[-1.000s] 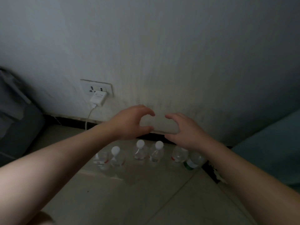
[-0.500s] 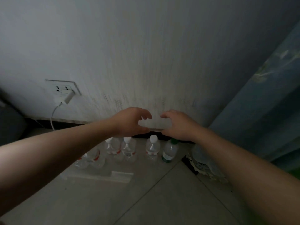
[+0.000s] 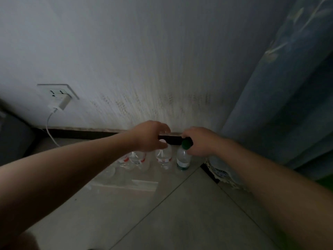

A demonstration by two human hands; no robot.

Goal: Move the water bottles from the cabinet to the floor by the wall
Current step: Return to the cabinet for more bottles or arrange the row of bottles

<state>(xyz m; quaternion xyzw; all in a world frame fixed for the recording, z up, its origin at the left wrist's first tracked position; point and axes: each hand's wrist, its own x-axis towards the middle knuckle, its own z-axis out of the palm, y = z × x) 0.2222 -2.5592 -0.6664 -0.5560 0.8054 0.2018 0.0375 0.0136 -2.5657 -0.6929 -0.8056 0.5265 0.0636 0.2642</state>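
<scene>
Bottles stand in a row at the floor's far edge by the wall. Your left hand curls over 1 white-capped bottle, right hand over the green-capped bottle; can't tell if either grips.

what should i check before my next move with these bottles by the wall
1. Green-capped bottle upright on the floor by the wall: ok.
2. White-capped bottle upright beside it: ok.
3. Right hand grips the green cap: cannot tell, its fingers curl at it.
4. Left hand holds the white cap: cannot tell.
5. Red-labelled bottles further left all upright: cannot tell, the forearm partly hides them.
6. Charger cable apart from the row: ok.
</scene>
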